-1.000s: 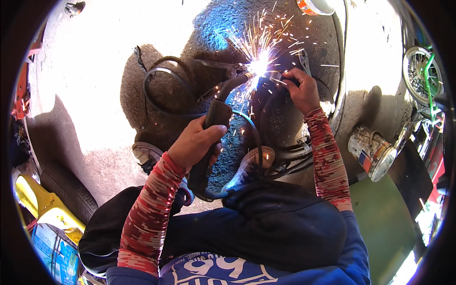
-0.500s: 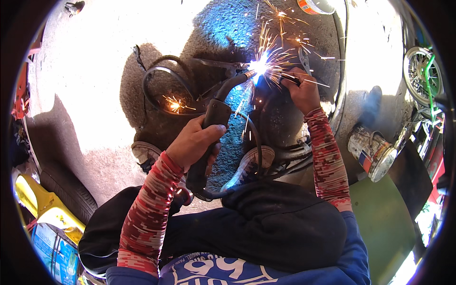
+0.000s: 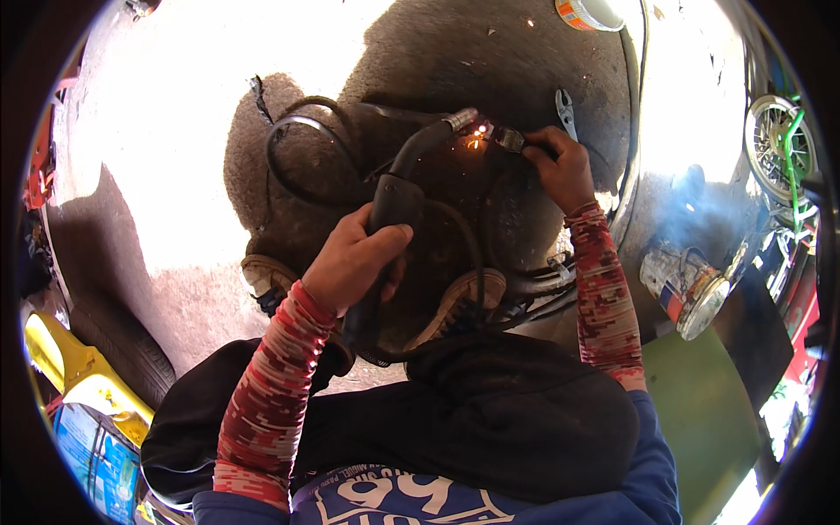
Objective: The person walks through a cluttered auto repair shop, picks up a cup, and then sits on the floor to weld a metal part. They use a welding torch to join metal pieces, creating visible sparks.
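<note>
My left hand [image 3: 359, 262] is wrapped round the black handle of a welding torch [image 3: 398, 201]. The torch's curved neck ends in a metal nozzle [image 3: 460, 119], close to a small glowing spot [image 3: 479, 131] with a few orange sparks. On the other side of the glow, my right hand [image 3: 560, 166] pinches a small dark metal piece [image 3: 509, 138]; its exact kind is unclear. A long flat metal strip [image 3: 398, 112] lies left of the nozzle. Just beyond my right hand, a pair of pliers [image 3: 565, 114] rests on the ground.
A black cable [image 3: 276, 162] loops on the ground at left. Right of my right forearm lies a paint-stained bucket [image 3: 678, 284], with smoke above it. Another bucket [image 3: 591, 13] stands at the far edge. A spoked wheel [image 3: 779, 144] is at far right; a tyre [image 3: 122, 346] lies lower left.
The bright arc and its wide spray of sparks have died down to a small glow. The blue light on the ground is gone. Both hands keep their holds, nearly in place.
</note>
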The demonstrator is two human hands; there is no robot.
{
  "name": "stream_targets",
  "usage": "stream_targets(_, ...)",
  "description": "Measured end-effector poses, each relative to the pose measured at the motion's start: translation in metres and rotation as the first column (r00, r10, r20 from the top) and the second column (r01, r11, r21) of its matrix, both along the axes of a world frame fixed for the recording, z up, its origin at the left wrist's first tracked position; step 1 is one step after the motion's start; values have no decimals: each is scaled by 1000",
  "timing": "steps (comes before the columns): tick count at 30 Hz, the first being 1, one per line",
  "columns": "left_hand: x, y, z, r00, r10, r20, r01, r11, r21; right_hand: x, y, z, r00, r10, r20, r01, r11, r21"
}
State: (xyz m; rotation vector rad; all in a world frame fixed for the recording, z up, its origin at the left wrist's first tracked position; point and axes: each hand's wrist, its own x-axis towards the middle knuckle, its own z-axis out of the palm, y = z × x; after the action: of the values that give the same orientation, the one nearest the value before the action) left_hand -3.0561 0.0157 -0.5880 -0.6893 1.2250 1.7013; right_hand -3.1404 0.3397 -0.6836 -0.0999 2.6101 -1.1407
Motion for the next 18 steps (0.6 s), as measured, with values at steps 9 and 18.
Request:
stream_targets(9,2,-6,-3,998,46,29,-47,999,6,-1,2,-3,998,40,38,-40,999,-14)
stream_targets(18,3,-13,-12,966,258,-20,-259,965,-45,12,30,49,993,-93,73,116,877,-467)
